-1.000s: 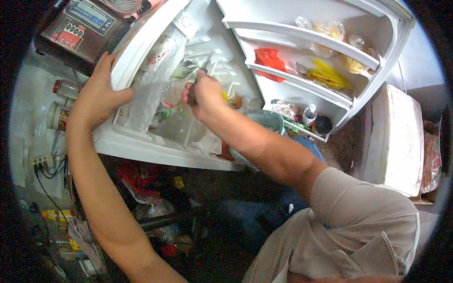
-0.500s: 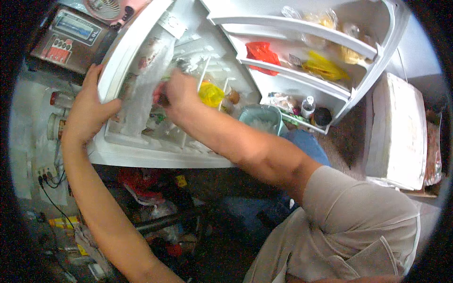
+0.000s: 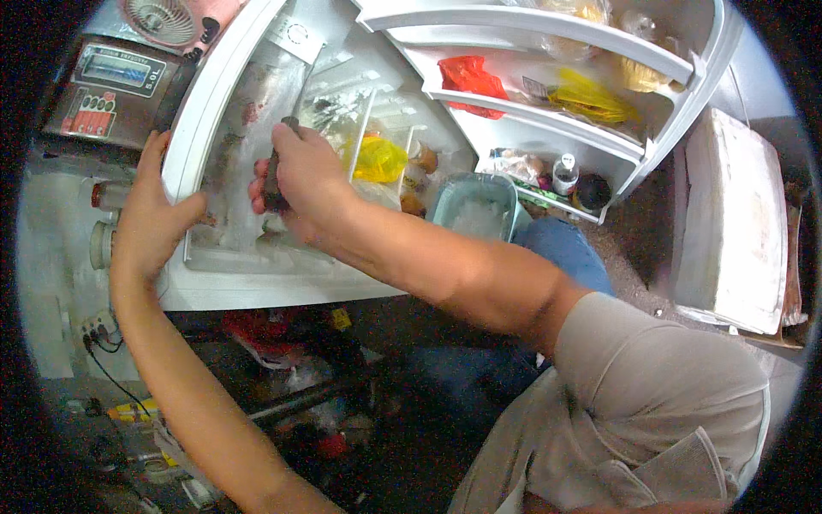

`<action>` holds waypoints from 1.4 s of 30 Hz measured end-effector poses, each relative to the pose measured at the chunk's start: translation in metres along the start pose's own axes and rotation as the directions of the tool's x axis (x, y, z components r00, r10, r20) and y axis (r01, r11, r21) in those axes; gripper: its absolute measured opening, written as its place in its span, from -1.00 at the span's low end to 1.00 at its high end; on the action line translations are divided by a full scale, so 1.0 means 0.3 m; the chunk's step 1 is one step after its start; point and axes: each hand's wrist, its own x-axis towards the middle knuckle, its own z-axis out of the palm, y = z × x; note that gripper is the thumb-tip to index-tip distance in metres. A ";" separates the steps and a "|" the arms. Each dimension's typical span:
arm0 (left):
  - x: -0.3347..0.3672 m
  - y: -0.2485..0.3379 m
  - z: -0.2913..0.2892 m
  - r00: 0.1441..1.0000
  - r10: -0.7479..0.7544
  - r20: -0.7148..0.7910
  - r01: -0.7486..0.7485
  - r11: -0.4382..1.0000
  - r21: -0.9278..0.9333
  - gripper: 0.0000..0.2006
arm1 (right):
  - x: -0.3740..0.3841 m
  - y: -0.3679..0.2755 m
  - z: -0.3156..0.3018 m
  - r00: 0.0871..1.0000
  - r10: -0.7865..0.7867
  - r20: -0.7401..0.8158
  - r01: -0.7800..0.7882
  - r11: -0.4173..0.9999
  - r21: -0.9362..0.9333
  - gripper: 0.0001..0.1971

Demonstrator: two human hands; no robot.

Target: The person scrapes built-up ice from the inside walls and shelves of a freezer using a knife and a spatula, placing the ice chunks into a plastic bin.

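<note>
Right grip (image 3: 310, 174) clamped on dark handle (image 3: 272, 182) inside refrigerator (image 3: 257, 292); left grip (image 3: 152, 216), thumb and fingers apart, braces left edge. Scraping seems in hand; next stroke likely calls for steady brace.

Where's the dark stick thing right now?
In the head view, left of the middle, the dark stick-like thing is in the person's right hand, inside the open fridge, left of the yellow bag in there.
</note>
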 end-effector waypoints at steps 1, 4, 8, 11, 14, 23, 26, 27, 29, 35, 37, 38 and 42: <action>-0.008 -0.043 -0.014 0.997 0.057 -0.049 -0.055 0.997 0.049 -0.17 | -0.036 -0.018 0.017 0.995 0.056 -0.082 -0.056 0.998 0.001 -0.82; 0.014 0.019 -0.026 0.999 0.033 -0.038 -0.032 0.999 0.028 -0.16 | 0.066 -0.054 -0.143 0.979 0.002 -0.203 0.031 0.987 0.161 -0.81; 0.011 0.007 -0.016 0.998 0.056 -0.038 -0.055 0.998 0.033 -0.17 | 0.027 -0.058 -0.216 0.967 0.233 0.098 -0.243 0.964 0.103 -0.81; 0.024 0.035 -0.019 0.994 0.091 -0.065 -0.081 0.985 0.152 -0.16 | -0.028 -0.070 -0.274 0.985 0.170 -0.027 -0.168 0.983 0.073 -0.82; 0.010 0.011 -0.016 0.998 0.052 -0.018 -0.053 0.999 -0.003 -0.12 | -0.079 -0.049 -0.388 0.980 0.176 -0.093 -0.163 0.977 0.134 -0.81; -0.002 0.082 -0.009 0.995 -0.097 -0.011 0.097 0.995 -0.020 -0.13 | -0.062 0.091 -0.596 0.965 -0.225 0.133 0.258 0.905 -0.339 -0.50; -0.006 0.077 -0.003 0.987 -0.161 -0.012 0.161 0.987 -0.002 -0.16 | -0.032 0.109 -0.592 0.924 -0.357 0.136 0.355 0.670 -0.652 -0.53; 0.003 0.087 -0.008 0.986 -0.163 -0.031 0.164 0.986 0.028 -0.17 | -0.040 0.119 -0.567 0.877 -0.465 0.117 0.419 0.625 -0.659 -0.54; -0.012 0.066 -0.019 0.987 -0.157 -0.033 0.158 0.986 0.045 -0.18 | -0.035 0.156 -0.536 0.831 -0.548 0.098 0.465 0.587 -0.662 -0.55; -0.022 0.072 -0.007 0.987 -0.157 -0.037 0.157 0.988 -0.015 -0.18 | -0.006 0.224 -0.447 0.853 -0.513 0.099 0.446 0.616 -0.650 -0.59; -0.014 0.088 -0.002 0.987 -0.159 -0.015 0.159 0.986 -0.045 -0.17 | 0.005 0.222 -0.422 0.734 -0.678 0.036 0.557 0.570 -0.605 -0.62; -0.011 0.096 -0.001 0.986 -0.165 -0.011 0.164 0.985 -0.044 -0.16 | 0.030 0.225 -0.413 0.738 -0.674 0.042 0.559 0.574 -0.598 -0.62; -0.005 0.043 -0.024 0.992 -0.129 -0.006 0.129 0.992 -0.008 -0.17 | 0.168 0.201 -0.418 0.794 -0.598 0.109 0.493 0.529 -0.690 -0.63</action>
